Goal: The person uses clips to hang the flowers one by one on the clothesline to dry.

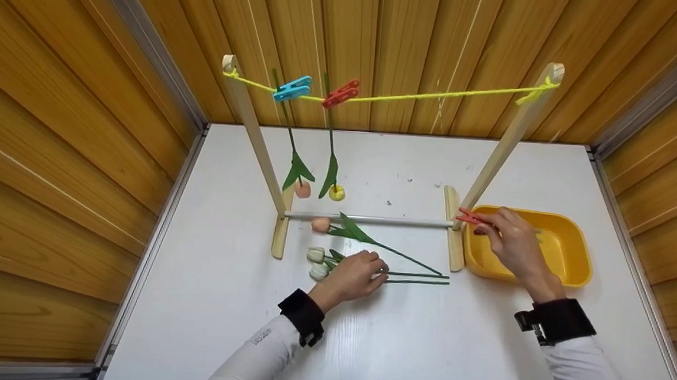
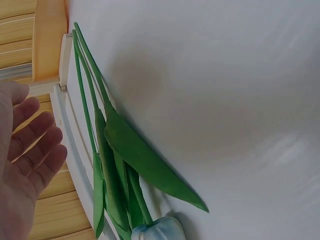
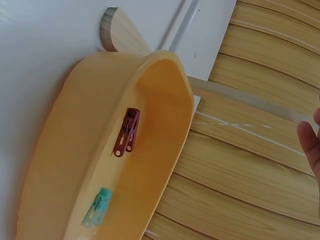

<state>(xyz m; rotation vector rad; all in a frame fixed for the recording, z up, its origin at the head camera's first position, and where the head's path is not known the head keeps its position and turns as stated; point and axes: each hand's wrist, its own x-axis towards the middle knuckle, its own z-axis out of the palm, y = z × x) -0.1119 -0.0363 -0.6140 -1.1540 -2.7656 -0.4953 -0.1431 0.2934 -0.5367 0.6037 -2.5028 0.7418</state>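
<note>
Two flowers, a hanging peach tulip (image 1: 303, 189) and a hanging yellow tulip (image 1: 337, 193), are clipped stem-up to a yellow cord (image 1: 438, 96) in the head view, by a blue clothespin (image 1: 292, 88) and a red clothespin (image 1: 341, 94) respectively. The cord spans a wooden frame (image 1: 501, 150) on the white desk (image 1: 388, 346). On the desk, a lying peach tulip (image 1: 320, 225) is positioned beside two white tulips (image 1: 315, 254). The left hand (image 1: 352, 275) is over the white tulips; contact cannot be determined. The right hand (image 1: 514, 242) pinches a held clothespin (image 1: 468, 216), red, at the near-frame end of the yellow bin (image 1: 566, 217). In the left wrist view, the left fingers (image 2: 42, 142) are slightly bent, with no object held, near the stems. In the right wrist view, the bin contains a dark red clothespin (image 3: 127, 132) and a teal clothespin (image 3: 97, 208); only part of the right hand appears, and its grip cannot be read there.
</note>
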